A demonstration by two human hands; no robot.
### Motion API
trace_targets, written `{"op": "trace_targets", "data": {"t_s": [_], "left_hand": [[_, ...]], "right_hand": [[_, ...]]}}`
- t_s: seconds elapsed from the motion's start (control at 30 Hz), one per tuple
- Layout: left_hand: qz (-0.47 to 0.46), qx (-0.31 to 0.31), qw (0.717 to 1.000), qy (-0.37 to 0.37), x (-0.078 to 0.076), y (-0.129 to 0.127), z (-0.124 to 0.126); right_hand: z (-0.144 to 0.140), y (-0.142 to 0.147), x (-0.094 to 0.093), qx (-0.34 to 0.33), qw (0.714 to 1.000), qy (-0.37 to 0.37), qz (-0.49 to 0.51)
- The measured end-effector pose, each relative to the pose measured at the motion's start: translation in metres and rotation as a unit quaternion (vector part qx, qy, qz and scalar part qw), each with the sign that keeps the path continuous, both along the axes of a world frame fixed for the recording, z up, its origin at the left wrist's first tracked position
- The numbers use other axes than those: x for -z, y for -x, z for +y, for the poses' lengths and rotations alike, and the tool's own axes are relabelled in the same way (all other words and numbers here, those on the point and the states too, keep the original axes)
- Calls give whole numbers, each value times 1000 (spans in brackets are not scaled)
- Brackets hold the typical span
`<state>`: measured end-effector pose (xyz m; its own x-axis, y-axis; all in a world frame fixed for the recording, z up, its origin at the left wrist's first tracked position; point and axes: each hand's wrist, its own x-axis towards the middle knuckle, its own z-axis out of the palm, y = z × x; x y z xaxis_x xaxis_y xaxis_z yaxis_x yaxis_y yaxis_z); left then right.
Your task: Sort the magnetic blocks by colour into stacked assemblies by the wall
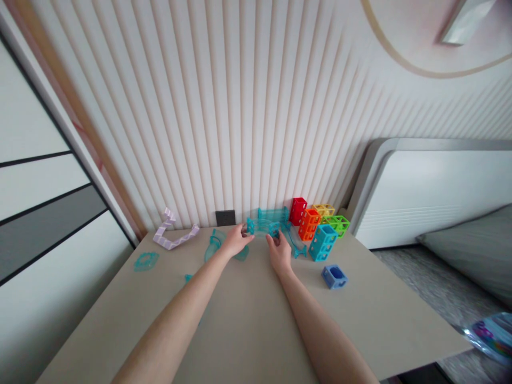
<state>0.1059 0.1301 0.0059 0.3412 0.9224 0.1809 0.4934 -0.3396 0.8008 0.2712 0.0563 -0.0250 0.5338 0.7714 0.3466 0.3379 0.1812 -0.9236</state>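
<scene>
Beige bench (248, 320) against a ribbed wall. At frame centre, my left hand (235, 241) and right hand (280, 253) each pinch an end of the clear teal track piece (264, 223): likely light, stiff, brittle. Coloured blocks (316, 226) crowd its right; open room lies nearer me.

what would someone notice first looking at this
Two bare forearms reach across the beige table, and the left hand and right hand both grip a clear teal track piece near the far edge. Just right of it stands a bright cluster of orange, red, yellow, green and blue lattice blocks against the ribbed wall, with a lilac zigzag piece off to the left.
</scene>
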Motion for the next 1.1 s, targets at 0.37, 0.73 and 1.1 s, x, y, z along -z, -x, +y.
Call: {"op": "trace_targets", "data": {"t_s": [0.37, 0.73, 1.1], "left_hand": [[7, -16, 999, 42, 1, -3, 1], [64, -18, 994, 82, 7, -8, 5], [110, -40, 991, 71, 8, -9, 3]], "right_hand": [[7, -7, 7, -11, 998, 26, -49], [14, -10, 18, 17, 989, 44, -143], [16, -6, 23, 27, 973, 94, -209]]}}
